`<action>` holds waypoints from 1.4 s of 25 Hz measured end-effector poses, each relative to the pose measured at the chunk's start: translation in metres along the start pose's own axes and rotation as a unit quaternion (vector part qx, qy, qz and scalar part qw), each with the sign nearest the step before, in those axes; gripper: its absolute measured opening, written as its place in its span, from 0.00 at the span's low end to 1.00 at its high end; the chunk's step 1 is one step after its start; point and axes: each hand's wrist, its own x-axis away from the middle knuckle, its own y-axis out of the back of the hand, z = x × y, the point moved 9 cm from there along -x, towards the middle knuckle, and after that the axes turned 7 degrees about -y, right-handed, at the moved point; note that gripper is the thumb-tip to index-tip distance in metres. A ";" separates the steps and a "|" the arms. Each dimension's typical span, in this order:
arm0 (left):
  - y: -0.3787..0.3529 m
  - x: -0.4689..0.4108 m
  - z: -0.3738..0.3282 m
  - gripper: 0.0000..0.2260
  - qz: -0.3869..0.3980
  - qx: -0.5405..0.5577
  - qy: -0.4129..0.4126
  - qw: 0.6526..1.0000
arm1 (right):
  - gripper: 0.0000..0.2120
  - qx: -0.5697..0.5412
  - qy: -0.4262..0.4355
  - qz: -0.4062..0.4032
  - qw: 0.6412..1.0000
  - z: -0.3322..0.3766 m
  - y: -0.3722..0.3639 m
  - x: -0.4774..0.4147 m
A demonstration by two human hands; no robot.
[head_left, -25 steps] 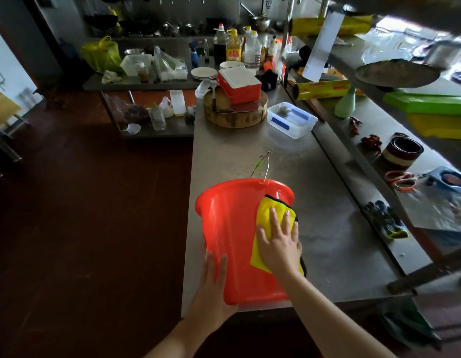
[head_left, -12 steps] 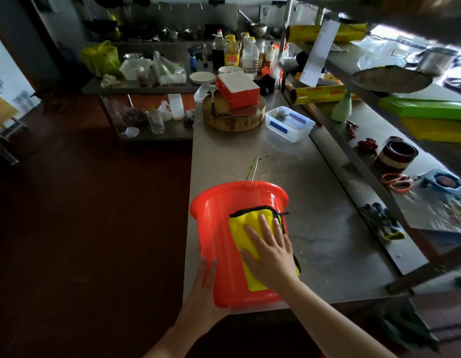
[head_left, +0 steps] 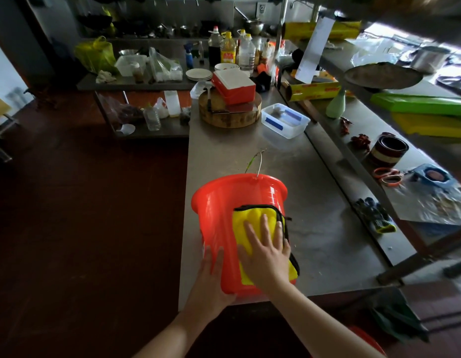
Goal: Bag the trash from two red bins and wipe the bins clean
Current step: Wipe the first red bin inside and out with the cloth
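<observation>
A red bin (head_left: pixel 219 215) lies on its side at the near end of the steel counter (head_left: pixel 314 215), its mouth facing away from me and its wire handle sticking out at the far rim. A yellow cloth with a black edge (head_left: pixel 252 218) lies flat on the bin's upper wall. My right hand (head_left: pixel 266 250) presses on the cloth with fingers spread and straight. My left hand (head_left: pixel 210 277) rests flat against the bin's near left side by its base. A sliver of a second red bin (head_left: pixel 368 341) shows on the floor at the bottom right.
Farther along the counter stand a clear plastic box (head_left: pixel 284 120) and a round wooden block (head_left: pixel 230 113) with a red box (head_left: pixel 234 85) on it. A lower shelf to the right carries gloves (head_left: pixel 375 215), scissors and a jar. Dark floor lies to the left.
My right hand has slid the cloth leftward across the bin's wall and back toward the base. The left hand has stayed on the bin's near side.
</observation>
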 end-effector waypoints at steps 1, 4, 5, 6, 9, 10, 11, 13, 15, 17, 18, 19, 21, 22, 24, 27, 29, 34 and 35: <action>0.001 -0.002 -0.003 0.59 -0.006 -0.008 -0.007 1.000 | 0.30 0.029 0.046 -0.018 0.998 0.013 -0.001 0.009; 0.009 -0.003 -0.004 0.62 -0.029 0.045 -0.015 0.998 | 0.28 0.072 0.156 -0.051 0.984 0.029 -0.003 0.026; 0.010 -0.002 -0.001 0.61 -0.034 0.060 -0.012 0.998 | 0.28 0.073 0.171 -0.051 0.981 0.026 -0.002 0.026; 0.010 -0.001 0.000 0.60 -0.036 0.061 -0.011 0.997 | 0.28 0.067 0.173 -0.046 0.982 0.020 0.000 0.024; 0.007 0.006 0.004 0.60 -0.029 0.045 -0.005 0.999 | 0.30 0.015 0.101 -0.018 0.995 -0.011 0.005 0.016; 0.007 0.007 0.005 0.60 -0.026 0.040 -0.003 0.999 | 0.31 -0.014 0.057 -0.005 0.998 -0.024 0.004 0.014; 0.007 0.007 0.004 0.60 -0.024 0.037 -0.005 0.999 | 0.31 -0.048 0.013 0.012 0.999 -0.037 0.003 0.012; 0.007 0.006 0.002 0.58 -0.015 0.043 -0.006 0.999 | 0.32 -0.120 -0.061 0.048 0.990 -0.059 -0.001 0.011; 0.007 0.004 -0.001 0.57 -0.009 0.041 0.000 0.999 | 0.32 -0.171 -0.117 0.075 0.975 -0.072 -0.004 0.010; 0.006 0.001 -0.006 0.57 -0.003 0.024 -0.001 1.000 | 0.31 -0.178 -0.145 0.085 0.970 -0.072 -0.006 0.012; 0.005 0.000 -0.007 0.57 0.001 0.013 -0.004 1.000 | 0.32 -0.161 -0.145 0.084 0.973 -0.067 -0.007 0.015; 0.004 -0.002 -0.008 0.57 0.003 0.004 -0.006 1.000 | 0.32 -0.132 -0.131 0.076 0.980 -0.059 -0.007 0.021; 0.008 -0.003 -0.011 0.57 0.005 0.000 -0.004 1.000 | 0.33 -0.062 -0.071 0.038 0.995 -0.040 -0.005 0.033; 0.010 -0.003 -0.014 0.58 0.006 0.003 -0.004 1.000 | 0.33 -0.029 -0.032 0.018 0.999 -0.031 -0.004 0.041; 0.013 -0.003 -0.021 0.62 -0.001 0.002 -0.032 0.999 | 0.32 0.030 0.053 -0.023 0.998 -0.014 -0.004 0.056; 0.013 -0.001 -0.027 0.59 0.024 -0.023 -0.058 0.998 | 0.31 0.087 0.158 -0.048 0.982 0.001 -0.009 0.069; 0.012 -0.001 -0.029 0.60 0.030 -0.068 -0.096 0.993 | 0.32 0.099 0.192 -0.045 0.975 -0.001 -0.010 0.069; 0.012 -0.001 -0.006 0.65 0.011 0.052 0.013 0.998 | 0.32 0.019 0.101 -0.013 0.995 -0.051 0.002 0.059; 0.011 0.000 -0.005 0.65 0.016 0.048 0.013 0.999 | 0.31 -0.014 0.063 0.001 0.998 -0.062 0.001 0.057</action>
